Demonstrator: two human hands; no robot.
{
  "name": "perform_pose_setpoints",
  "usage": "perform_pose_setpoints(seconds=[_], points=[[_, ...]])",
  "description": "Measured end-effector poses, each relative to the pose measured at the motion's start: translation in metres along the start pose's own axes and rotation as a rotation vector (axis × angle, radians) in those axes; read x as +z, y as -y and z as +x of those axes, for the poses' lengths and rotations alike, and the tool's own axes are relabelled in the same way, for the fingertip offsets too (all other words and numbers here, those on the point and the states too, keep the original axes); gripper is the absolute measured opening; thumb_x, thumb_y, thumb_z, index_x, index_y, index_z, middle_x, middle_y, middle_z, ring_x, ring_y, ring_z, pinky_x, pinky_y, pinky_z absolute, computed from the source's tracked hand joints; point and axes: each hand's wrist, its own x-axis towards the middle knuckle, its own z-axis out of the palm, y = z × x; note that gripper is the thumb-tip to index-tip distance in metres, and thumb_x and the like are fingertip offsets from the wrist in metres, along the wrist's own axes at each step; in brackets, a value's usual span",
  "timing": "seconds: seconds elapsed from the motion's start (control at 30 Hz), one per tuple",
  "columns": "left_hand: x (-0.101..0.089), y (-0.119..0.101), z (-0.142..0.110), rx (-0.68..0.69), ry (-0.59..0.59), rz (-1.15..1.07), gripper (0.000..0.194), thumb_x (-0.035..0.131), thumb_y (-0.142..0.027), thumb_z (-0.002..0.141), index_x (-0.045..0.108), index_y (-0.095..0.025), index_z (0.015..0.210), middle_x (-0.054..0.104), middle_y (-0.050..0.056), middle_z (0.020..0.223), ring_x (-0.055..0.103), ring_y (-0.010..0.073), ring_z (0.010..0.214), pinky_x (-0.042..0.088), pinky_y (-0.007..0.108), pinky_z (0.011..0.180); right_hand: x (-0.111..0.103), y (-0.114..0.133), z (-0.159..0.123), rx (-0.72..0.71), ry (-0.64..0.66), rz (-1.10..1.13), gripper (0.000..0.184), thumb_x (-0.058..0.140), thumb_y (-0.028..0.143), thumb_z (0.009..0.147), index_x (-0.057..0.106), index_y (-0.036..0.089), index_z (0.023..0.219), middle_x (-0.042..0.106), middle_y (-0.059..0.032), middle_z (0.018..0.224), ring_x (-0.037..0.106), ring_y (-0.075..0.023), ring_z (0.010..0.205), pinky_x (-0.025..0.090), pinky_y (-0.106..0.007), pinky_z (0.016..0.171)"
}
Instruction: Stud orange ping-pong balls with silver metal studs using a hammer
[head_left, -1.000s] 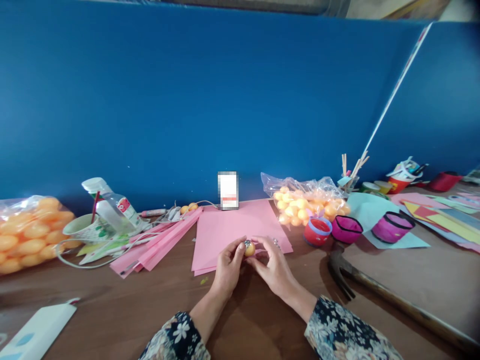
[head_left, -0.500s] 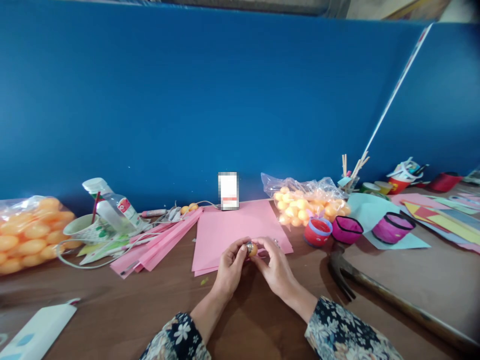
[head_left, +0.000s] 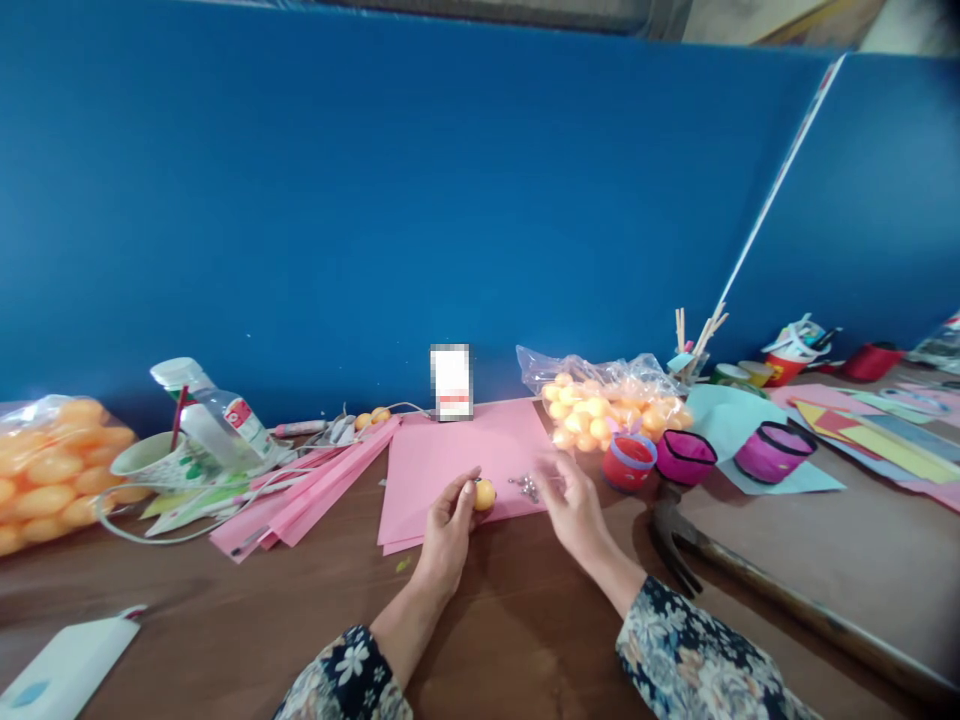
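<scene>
My left hand (head_left: 448, 530) is closed round a small yellow-orange plastic ball (head_left: 484, 495), gripped between thumb and fingers above the near edge of the pink paper sheets (head_left: 450, 450). My right hand (head_left: 577, 505) is apart from the ball, to its right. Its fingers are smeared by motion, so whether they pinch anything is unclear. Just left of its thumb, over the pink paper, is a little cluster of small shiny silver pieces (head_left: 528, 487), too small to name.
A hammer (head_left: 795, 600) lies at right. Behind it stand small pink fabric cups (head_left: 686, 457) and a red cup (head_left: 628, 463). Bags of orange balls (head_left: 592, 410) lie right and far left. Pink strips (head_left: 300, 500), a clear bottle (head_left: 225, 415) and a cable are at left. A blue partition (head_left: 450, 200) closes the back.
My hands were together at the ball, with a silver piece showing against it. Now my right hand has moved away to the right, while my left hand keeps the ball.
</scene>
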Motion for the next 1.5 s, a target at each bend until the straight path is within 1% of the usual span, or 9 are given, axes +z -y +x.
perform_pose_setpoints(seconds=[0.13,0.3,0.47,0.6,0.77,0.93,1.03,1.23,1.5], points=[[0.000,0.000,-0.001,-0.008,0.008,-0.023,0.046,0.053,-0.045,0.076,0.056,-0.016,0.111,0.064,0.008,0.093,0.062,0.0169,0.080,0.051,0.028,0.068,-0.017,-0.020,0.015,0.112,-0.172,-0.038,0.028,0.048,0.041,0.081,0.059,0.015,0.084,0.058,-0.0015,0.066,0.052,-0.0140,0.056,0.045,-0.026,0.055],[0.001,-0.002,-0.002,-0.021,-0.002,-0.072,0.046,0.054,-0.047,0.075,0.058,-0.016,0.110,0.065,0.008,0.093,0.062,0.0169,0.081,0.052,0.029,0.071,-0.015,-0.022,0.016,0.265,-0.197,0.207,0.034,0.050,0.049,0.077,0.056,0.016,0.070,0.046,0.0046,0.049,0.044,-0.0104,0.043,0.037,-0.022,0.042],[0.001,-0.003,-0.002,-0.035,0.003,-0.132,0.045,0.055,-0.046,0.075,0.059,-0.017,0.108,0.062,0.010,0.104,0.062,0.0186,0.086,0.051,0.033,0.077,-0.003,-0.015,0.013,0.465,-0.192,0.621,0.038,0.057,0.054,0.070,0.055,0.017,0.071,0.055,0.0025,0.051,0.052,-0.0124,0.042,0.041,-0.023,0.038],[0.001,-0.002,-0.001,-0.013,0.031,-0.063,0.047,0.063,-0.037,0.071,0.056,-0.018,0.113,0.057,0.010,0.116,0.059,0.0199,0.095,0.048,0.034,0.084,-0.001,-0.018,0.013,0.483,-0.152,0.669,0.038,0.058,0.052,0.071,0.057,0.015,0.080,0.063,-0.0027,0.062,0.059,-0.0162,0.050,0.047,-0.026,0.041],[0.002,0.001,0.002,0.001,0.013,0.060,0.063,0.073,-0.025,0.060,0.050,-0.016,0.118,0.057,0.011,0.117,0.059,0.0191,0.099,0.043,0.032,0.091,-0.004,-0.021,0.012,0.360,-0.066,0.433,0.038,0.047,0.048,0.079,0.059,0.013,0.091,0.067,-0.0084,0.079,0.063,-0.0204,0.065,0.051,-0.031,0.053],[-0.001,0.005,0.004,0.012,0.004,0.099,0.063,0.070,-0.026,0.063,0.047,-0.016,0.120,0.061,0.009,0.107,0.061,0.0184,0.095,0.044,0.032,0.090,-0.005,-0.024,0.007,-0.029,0.053,-0.188,0.021,0.050,0.030,0.080,0.061,0.019,0.094,0.065,-0.0077,0.093,0.060,-0.0225,0.085,0.048,-0.036,0.076],[0.000,0.005,0.003,0.038,0.030,0.101,0.059,0.070,-0.026,0.064,0.047,-0.018,0.117,0.060,0.009,0.108,0.061,0.0177,0.092,0.045,0.032,0.087,-0.005,-0.022,0.004,-0.203,0.134,-0.394,0.021,0.051,0.019,0.079,0.060,0.021,0.098,0.065,-0.0067,0.094,0.056,-0.0234,0.091,0.045,-0.039,0.081],[0.003,0.001,0.001,0.039,0.061,0.096,0.046,0.068,-0.028,0.065,0.048,-0.017,0.105,0.062,0.008,0.098,0.062,0.0171,0.086,0.047,0.031,0.082,-0.004,-0.013,0.005,-0.374,0.299,-0.526,0.029,0.046,0.013,0.080,0.056,0.021,0.107,0.059,-0.0076,0.105,0.051,-0.0228,0.099,0.041,-0.040,0.088],[0.003,0.002,0.001,0.044,0.065,0.126,0.046,0.067,-0.029,0.066,0.048,-0.017,0.106,0.062,0.007,0.097,0.062,0.0169,0.087,0.046,0.031,0.082,0.003,-0.018,0.009,-0.394,0.324,-0.634,0.023,0.051,0.014,0.079,0.061,0.022,0.097,0.058,-0.0082,0.106,0.048,-0.0233,0.104,0.037,-0.042,0.092]])
